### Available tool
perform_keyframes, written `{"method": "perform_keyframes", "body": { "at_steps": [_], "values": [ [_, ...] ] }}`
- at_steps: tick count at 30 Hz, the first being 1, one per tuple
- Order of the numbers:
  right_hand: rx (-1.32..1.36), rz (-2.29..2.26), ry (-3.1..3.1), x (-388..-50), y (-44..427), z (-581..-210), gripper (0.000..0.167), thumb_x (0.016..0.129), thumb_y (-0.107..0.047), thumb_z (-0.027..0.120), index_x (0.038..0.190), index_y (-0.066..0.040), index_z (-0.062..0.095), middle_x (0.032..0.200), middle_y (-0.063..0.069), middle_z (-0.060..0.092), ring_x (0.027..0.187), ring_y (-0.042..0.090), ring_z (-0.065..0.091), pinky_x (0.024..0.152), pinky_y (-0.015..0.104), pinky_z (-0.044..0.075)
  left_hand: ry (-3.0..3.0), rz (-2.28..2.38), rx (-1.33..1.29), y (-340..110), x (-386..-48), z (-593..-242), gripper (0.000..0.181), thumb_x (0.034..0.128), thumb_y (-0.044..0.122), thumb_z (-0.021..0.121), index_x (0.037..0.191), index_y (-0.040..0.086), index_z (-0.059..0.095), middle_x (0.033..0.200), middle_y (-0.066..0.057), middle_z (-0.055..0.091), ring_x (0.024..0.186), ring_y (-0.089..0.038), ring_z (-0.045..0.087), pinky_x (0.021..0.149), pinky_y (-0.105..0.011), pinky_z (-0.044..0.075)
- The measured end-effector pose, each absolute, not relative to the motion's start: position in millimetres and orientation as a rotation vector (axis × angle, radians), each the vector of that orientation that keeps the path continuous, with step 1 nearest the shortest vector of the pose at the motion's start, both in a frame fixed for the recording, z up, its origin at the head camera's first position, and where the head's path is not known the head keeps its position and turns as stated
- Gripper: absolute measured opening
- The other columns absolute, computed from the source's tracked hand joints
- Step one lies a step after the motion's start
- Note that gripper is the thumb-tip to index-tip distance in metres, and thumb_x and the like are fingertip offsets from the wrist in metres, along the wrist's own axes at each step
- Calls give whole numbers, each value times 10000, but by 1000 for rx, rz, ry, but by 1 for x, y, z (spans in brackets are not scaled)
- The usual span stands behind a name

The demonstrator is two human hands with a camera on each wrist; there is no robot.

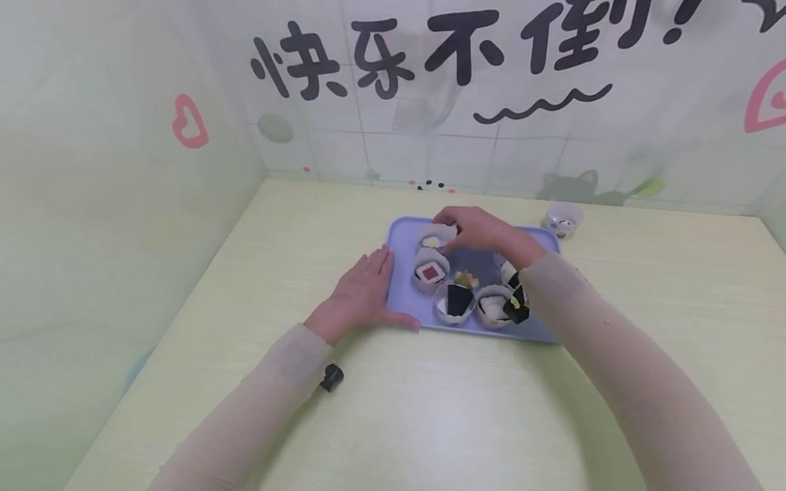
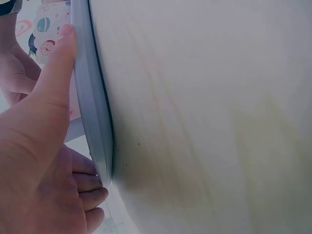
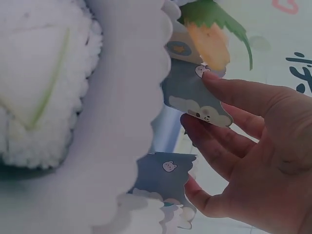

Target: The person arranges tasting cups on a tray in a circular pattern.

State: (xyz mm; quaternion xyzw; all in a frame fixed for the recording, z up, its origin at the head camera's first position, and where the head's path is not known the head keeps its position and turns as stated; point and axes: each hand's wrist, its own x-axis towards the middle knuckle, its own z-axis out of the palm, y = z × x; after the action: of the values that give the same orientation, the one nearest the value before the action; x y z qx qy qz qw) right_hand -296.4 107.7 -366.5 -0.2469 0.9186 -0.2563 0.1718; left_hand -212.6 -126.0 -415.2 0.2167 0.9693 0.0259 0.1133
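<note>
A lavender tray [image 1: 399, 307] holds several scalloped paper cups with toy-like sushi pieces. My left hand [image 1: 362, 289] lies at its left end, fingers straight along the side and thumb at the front edge. In the left wrist view the thumb touches the tray rim [image 2: 92, 97]. Over the tray's back left my right hand [image 1: 478, 230] pinches a blue-grey paper cup [image 3: 187, 90] between thumb and finger. An orange piece with a green leaf [image 3: 212, 39] shows above that cup. The little finger touches a second cup [image 3: 168, 173]. A rice piece [image 3: 44, 83] fills the near left of the right wrist view.
Behind the tray's back right corner stands a pale cup [image 1: 562, 220] on the table. A small black object [image 1: 332, 377] lies beside the left forearm. A printed sheet [image 1: 385, 147] with large writing hangs along the table's back edge.
</note>
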Motion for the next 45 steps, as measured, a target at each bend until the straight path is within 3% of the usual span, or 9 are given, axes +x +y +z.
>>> {"method": "perform_keyframes", "body": {
  "at_steps": [10, 21, 31, 45],
  "values": [
    [-637, -652, 2568, -288, 103, -360, 601, 901, -151, 707, 1451, -98, 471, 1475, 179, 510, 1309, 360, 543, 1117, 518, 416, 2841, 87, 633, -125, -212, -414, 1367, 682, 832, 650, 1576, -40, 94, 1670, -211, 81, 1558, -324, 112, 1276, -421, 123],
    [-704, -845, 2525, -289, 114, -360, 581, 891, -64, 682, 1427, 3, 467, 1405, 236, 549, 1304, 391, 543, 1093, 480, 459, 2842, 92, 628, -126, -211, -413, 1374, 679, 828, 658, 1576, -42, 89, 1670, -214, 73, 1557, -330, 111, 1275, -429, 126],
    [-636, -911, 2565, -289, 130, -349, 572, 909, -120, 689, 1432, -41, 471, 1444, 202, 528, 1338, 362, 518, 1074, 483, 470, 2828, 93, 616, -126, -212, -413, 1368, 688, 819, 660, 1576, -42, 77, 1670, -210, 60, 1562, -316, 93, 1276, -421, 106],
    [-589, -966, 2688, -291, 161, -340, 484, 931, -113, 659, 1377, -7, 502, 1405, 223, 546, 1324, 395, 519, 1079, 514, 457, 2837, 68, 639, -127, -211, -412, 1371, 686, 826, 655, 1573, -49, 82, 1667, -218, 65, 1560, -320, 99, 1275, -420, 111]
  ]
}}
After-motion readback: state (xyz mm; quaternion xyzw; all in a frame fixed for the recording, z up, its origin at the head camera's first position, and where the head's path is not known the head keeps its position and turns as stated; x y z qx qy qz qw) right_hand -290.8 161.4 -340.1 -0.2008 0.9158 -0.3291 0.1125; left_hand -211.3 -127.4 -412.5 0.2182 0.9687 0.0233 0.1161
